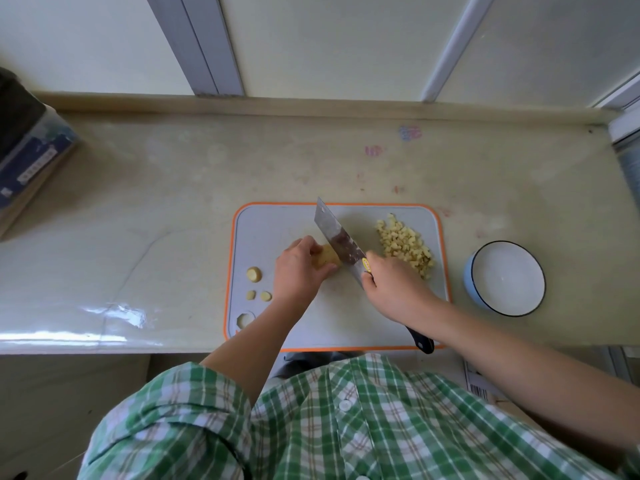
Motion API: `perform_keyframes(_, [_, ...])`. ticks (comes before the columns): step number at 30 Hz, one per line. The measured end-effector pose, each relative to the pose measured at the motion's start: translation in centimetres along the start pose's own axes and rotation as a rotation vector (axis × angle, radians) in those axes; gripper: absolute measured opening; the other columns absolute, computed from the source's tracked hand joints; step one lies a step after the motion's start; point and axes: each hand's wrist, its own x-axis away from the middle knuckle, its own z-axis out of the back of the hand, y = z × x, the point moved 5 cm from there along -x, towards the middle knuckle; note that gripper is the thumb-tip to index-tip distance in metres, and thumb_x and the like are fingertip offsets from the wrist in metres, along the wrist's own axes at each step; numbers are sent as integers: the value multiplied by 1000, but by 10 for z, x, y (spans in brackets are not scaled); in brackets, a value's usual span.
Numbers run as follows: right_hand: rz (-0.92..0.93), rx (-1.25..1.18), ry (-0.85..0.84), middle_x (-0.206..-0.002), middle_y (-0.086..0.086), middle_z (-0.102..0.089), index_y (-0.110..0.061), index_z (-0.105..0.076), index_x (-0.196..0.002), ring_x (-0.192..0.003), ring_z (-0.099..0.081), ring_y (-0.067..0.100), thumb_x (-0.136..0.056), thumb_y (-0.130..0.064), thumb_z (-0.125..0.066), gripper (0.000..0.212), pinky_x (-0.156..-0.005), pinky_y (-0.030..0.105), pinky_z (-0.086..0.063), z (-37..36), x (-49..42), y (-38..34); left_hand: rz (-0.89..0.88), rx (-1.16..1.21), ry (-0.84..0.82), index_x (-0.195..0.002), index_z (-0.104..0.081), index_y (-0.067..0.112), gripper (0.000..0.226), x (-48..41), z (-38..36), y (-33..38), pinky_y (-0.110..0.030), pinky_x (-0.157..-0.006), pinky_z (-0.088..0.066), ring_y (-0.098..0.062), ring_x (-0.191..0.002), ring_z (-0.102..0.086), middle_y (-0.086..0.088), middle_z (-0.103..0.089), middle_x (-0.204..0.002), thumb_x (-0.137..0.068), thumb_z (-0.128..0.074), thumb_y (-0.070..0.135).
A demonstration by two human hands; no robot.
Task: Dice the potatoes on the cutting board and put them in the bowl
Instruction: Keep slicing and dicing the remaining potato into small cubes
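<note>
One potato piece (327, 258) sits under the left hand (298, 271), whose curled fingers hold it down, right beside the knife (337, 237). The right hand (394, 289) grips the knife near the blade. The potato is likely hard and slippy, so press it down from the top. The cut cubes (405, 245) lie just past the right hand. The bowl (505, 278) sits further right.
</note>
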Motion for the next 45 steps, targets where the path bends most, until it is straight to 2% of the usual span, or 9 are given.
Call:
perform_keyframes(8, [-6,-31,-29,-60,0,-35,-15,-30,-71,-51,-32,13,-97,-16,-43,29,-44,28,-17,-4,-5,-3,16,-1,1,-97,-63,11,32,-2,0,0,-28,-71,-42,-22,-84,-59,-1,-65,-97,-76,-79,30])
perform_keyframes(12, [-19,-30,-33,-61,-2,-36,-10,-39,-83,-54,-39,19,-97,-16,-43,15,-45,29,-20,-22,-12,0,-5,-13,-15,-98,-63,10,33,-1,-1,1,-30,-68,-40,-24,-82,-58,-2,-63,-97,-76,-79,28])
perform_keyframes(15, [-29,-28,-9,-60,-4,-37,-12,-39,-89,-48,-35,12,-98,-18,-42,11,-43,27,-19,-36,-11,4,3,6,-23,-100,-64,11,33,-2,0,0,-29,-69,-41,-23,-84,-58,-1,-64,-98,-76,-79,28])
perform_keyframes(21, [-35,-86,26,-55,-1,-40,-16,-35,-87,-49,-45,23,-99,-22,-43,15,-42,30,-22,-39,-13,12,-12,1,-33,-98,-64,11,33,-2,1,-1,-31,-71,-43,-23,-83,-58,-1,-63,-98,-75,-79,29])
perform_keyframes(27, [-22,-111,70,-62,4,-42,-13,-37,-84,-59,-37,28,-96,-20,-47,16,-54,34,-25,-4,-21,1,-18,18,-19,-98,-66,10,33,-3,1,-2,-26,-69,-39,-21,-83,-59,-2,-66,-97,-75,-80,29])
perform_keyframes(32, [5,-3,-8,-59,0,-35,-16,-30,-76,-56,-35,25,-97,-19,-43,24,-51,35,-20,5,-11,-6,-23,14,-12,-98,-66,10,33,-3,1,-1,-24,-67,-36,-20,-82,-58,-1,-66,-97,-75,-80,29])
perform_keyframes(35, [-14,9,-22,-60,-1,-34,-13,-33,-81,-59,-36,26,-97,-19,-42,18,-53,34,-23,4,-6,-6,-29,0,-12,-98,-66,11,33,-4,0,-1,-26,-68,-39,-21,-82,-59,-2,-66,-97,-75,-80,30])
perform_keyframes(41, [-19,11,-46,-61,-2,-37,-12,-35,-82,-52,-34,11,-98,-18,-42,18,-44,26,-18,7,1,-11,-35,-6,-8,-97,-65,10,31,-3,0,-1,-23,-64,-32,-21,-80,-57,-1,-64,-95,-75,-79,29])
perform_keyframes(45, [7,22,-36,-62,-2,-35,-12,-35,-84,-59,-41,25,-97,-17,-42,15,-44,30,-21,-1,-11,-14,-43,-15,-9,-96,-64,10,30,-3,-1,0,-23,-62,-27,-22,-79,-57,-2,-63,-95,-76,-79,26])
